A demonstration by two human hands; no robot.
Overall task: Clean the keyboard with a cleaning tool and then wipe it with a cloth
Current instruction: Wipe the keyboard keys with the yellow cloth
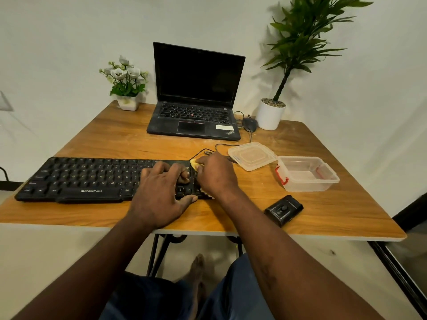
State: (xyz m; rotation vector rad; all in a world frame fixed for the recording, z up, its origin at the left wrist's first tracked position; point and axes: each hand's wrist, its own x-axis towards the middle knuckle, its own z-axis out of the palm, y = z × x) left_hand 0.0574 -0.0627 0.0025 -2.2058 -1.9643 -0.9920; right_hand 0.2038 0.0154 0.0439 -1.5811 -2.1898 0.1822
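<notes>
Spanning the near edge of the wooden surface point(115, 139) — black keyboard point(92, 179); left hand point(159, 192) rests loose-fingered on its keys, right hand point(215, 174) grips a yellow cleaning tool point(193, 166) at its right end; white wall point(69, 31) behind.

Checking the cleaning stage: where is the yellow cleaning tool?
In the head view, the right hand holds the yellow cleaning tool on the right end of the keyboard, left of the clear lid.

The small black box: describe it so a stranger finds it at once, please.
Find the front edge of the wooden table, right of the keyboard. The small black box lies there, nearer than the clear tub. Only it has a round knob on top.
</notes>
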